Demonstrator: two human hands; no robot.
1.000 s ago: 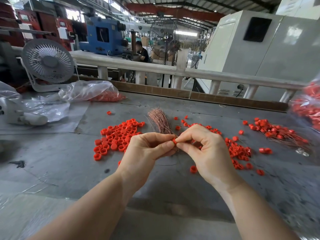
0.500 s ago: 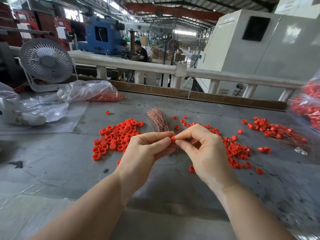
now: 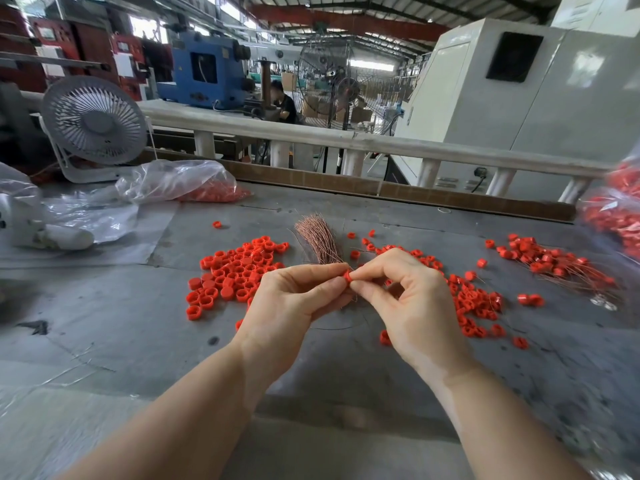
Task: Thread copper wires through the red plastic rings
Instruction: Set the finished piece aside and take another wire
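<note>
Both hands meet above the middle of the grey table (image 3: 104, 306). My left hand (image 3: 294, 299) pinches a small red plastic ring (image 3: 347, 276) between thumb and forefinger. My right hand (image 3: 408, 299) pinches at the same ring from the right; any wire in its fingers is too thin to see. A bundle of copper wires (image 3: 320, 242) lies just behind the hands. A pile of loose red rings (image 3: 235, 271) sits to the left, more rings (image 3: 474, 303) to the right. Rings with wires through them (image 3: 554, 261) lie far right.
A white desk fan (image 3: 93, 123) stands at the back left beside a clear bag of red rings (image 3: 194, 183). Another bag of rings (image 3: 616, 216) hangs at the right edge. A white tool (image 3: 31, 223) lies far left. A wooden strip (image 3: 381, 188) borders the table's back.
Both hands stay together on the ring, with only slight finger shifts; the view has tilted a little.
</note>
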